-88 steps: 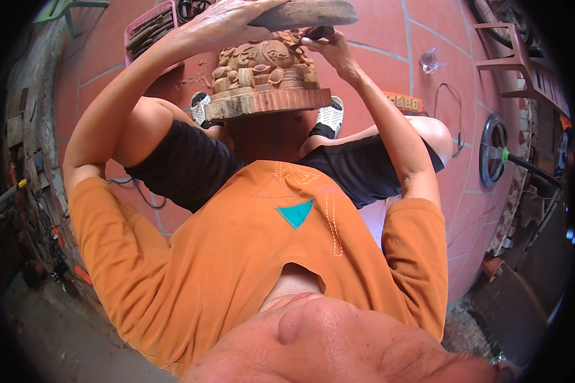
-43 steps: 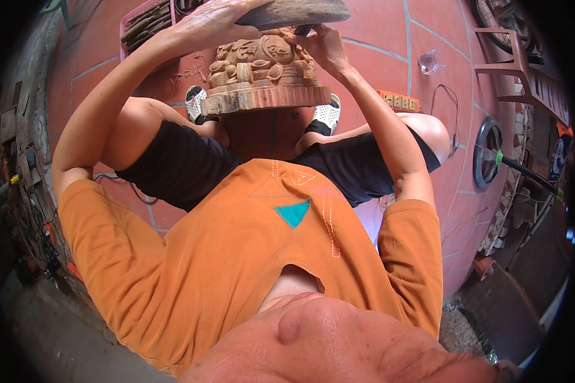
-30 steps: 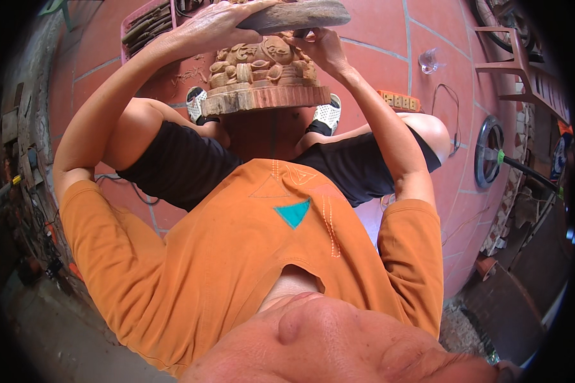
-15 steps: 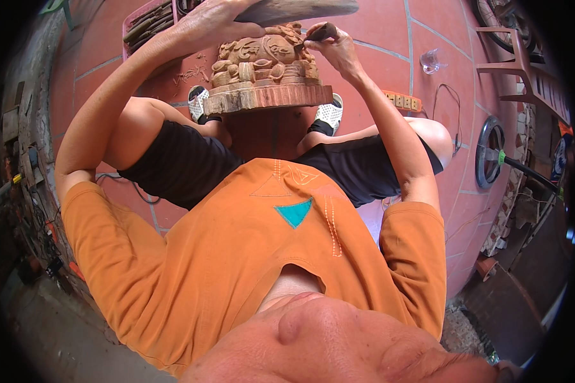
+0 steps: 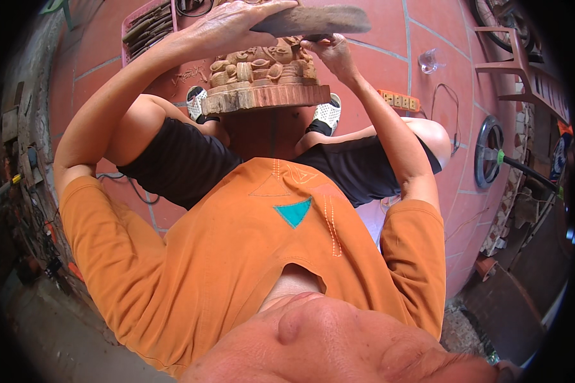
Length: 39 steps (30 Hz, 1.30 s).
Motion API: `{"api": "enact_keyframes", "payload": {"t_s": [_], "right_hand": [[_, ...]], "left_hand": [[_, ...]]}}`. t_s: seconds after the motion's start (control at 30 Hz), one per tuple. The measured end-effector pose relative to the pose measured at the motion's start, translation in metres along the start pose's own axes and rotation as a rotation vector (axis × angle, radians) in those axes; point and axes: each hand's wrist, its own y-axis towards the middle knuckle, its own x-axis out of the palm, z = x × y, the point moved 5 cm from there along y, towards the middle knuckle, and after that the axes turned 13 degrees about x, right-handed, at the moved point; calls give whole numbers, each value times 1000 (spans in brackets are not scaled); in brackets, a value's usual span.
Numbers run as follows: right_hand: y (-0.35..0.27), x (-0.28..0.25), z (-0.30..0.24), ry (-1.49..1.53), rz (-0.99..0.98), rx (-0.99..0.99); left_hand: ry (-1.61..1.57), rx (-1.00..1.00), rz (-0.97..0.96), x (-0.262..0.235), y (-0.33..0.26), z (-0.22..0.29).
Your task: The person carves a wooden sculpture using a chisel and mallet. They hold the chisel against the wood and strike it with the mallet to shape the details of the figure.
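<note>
A carved wooden sculpture [image 5: 262,71] with rounded relief shapes stands between my feet on a thick, rough-edged base. My left hand [image 5: 236,29] grips a flat, dark wooden mallet [image 5: 322,20], its fingers along the top and thumb beneath. The mallet spans above the carving and hides its upper part. At the carving's right side, my right hand [image 5: 335,59] pinches a slim carving chisel [image 5: 317,37]; only its dark end shows. The mallet's far part is right above that end; whether they touch I cannot tell.
A pink basket [image 5: 127,39] of long tools stands at the far left, near wood shavings [image 5: 188,75] on the red tiles. To the right are an orange power strip [image 5: 399,100], a clear plastic cup [image 5: 429,61], a black wheel [image 5: 489,152] and a pinkish chair [image 5: 521,70].
The mallet has moved right and down toward the chisel, with my left hand following. It now covers more of the carving's top. My right hand has shifted slightly downward.
</note>
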Motion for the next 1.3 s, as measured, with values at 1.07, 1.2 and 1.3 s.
{"api": "enact_keyframes", "payload": {"t_s": [1.07, 1.2, 1.3], "right_hand": [[-47, -3, -9, 541, 194, 455], [-59, 5, 1, 813, 243, 444], [-59, 3, -7, 646, 201, 422]], "left_hand": [[41, -24, 3, -20, -6, -19], [70, 116, 108, -18, -11, -30], [6, -24, -4, -21, -7, -25]]}}
